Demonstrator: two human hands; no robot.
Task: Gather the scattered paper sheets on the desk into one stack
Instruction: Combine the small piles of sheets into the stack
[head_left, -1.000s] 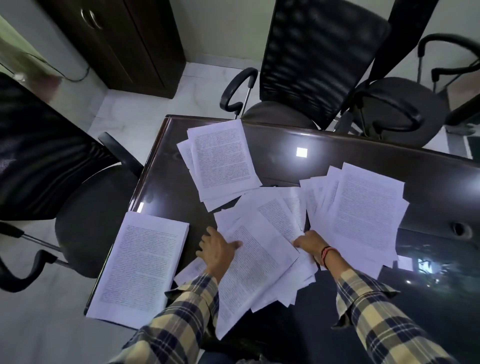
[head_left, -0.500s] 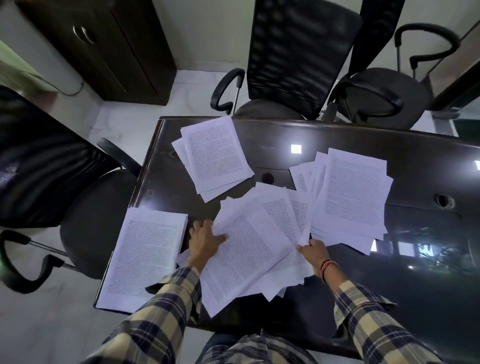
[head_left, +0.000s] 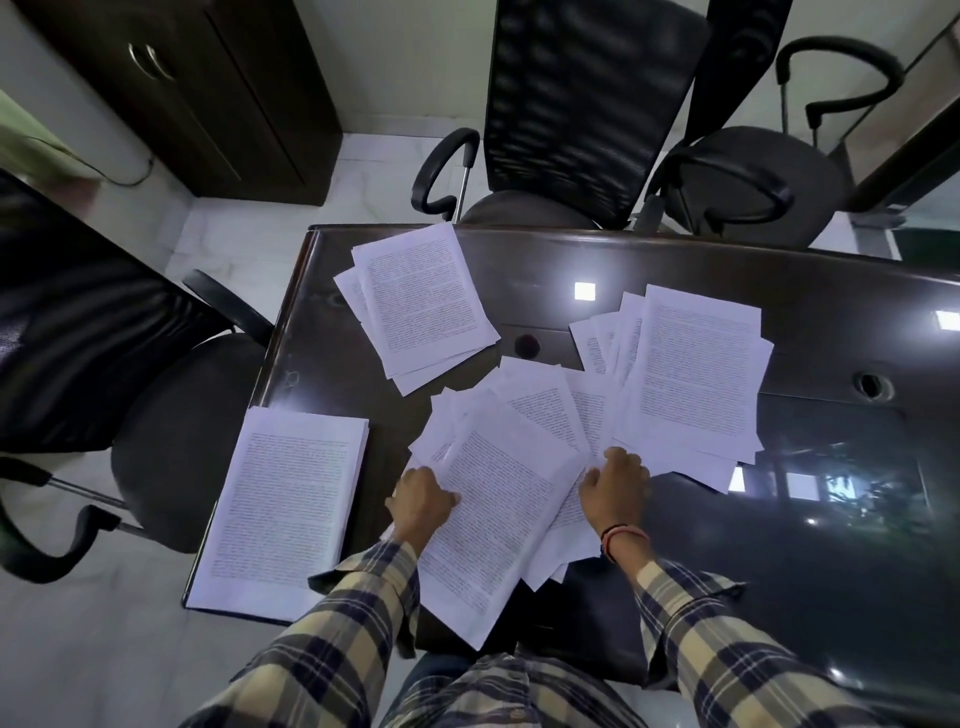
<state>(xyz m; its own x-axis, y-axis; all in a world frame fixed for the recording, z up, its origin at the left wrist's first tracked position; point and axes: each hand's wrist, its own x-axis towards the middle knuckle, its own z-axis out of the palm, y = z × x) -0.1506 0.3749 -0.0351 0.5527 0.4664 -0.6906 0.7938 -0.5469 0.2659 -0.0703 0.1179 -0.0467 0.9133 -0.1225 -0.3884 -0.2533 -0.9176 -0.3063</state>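
Printed white sheets lie in several groups on the dark glossy desk (head_left: 779, 545). A fanned middle pile (head_left: 498, 499) sits right in front of me. My left hand (head_left: 422, 501) presses on its left edge, fingers curled onto the paper. My right hand (head_left: 615, 486) rests on its right edge, fingers tucked at the sheets; a red thread band circles that wrist. A thick squared stack (head_left: 283, 514) lies at the desk's left front corner. A small pile (head_left: 423, 304) lies at the far left, and a fanned pile (head_left: 691, 374) to the right.
Black office chairs stand at the left (head_left: 104, 364) and beyond the far edge (head_left: 587, 104), (head_left: 753, 182). A dark cabinet (head_left: 208, 93) stands at the back left. The desk has a round cable hole (head_left: 874, 386) at the right. The middle pile overhangs the near edge.
Both hands have drawn closer together, squeezing the middle pile's sheets inward and toward me. The other piles have not moved; the camera tilted slightly.
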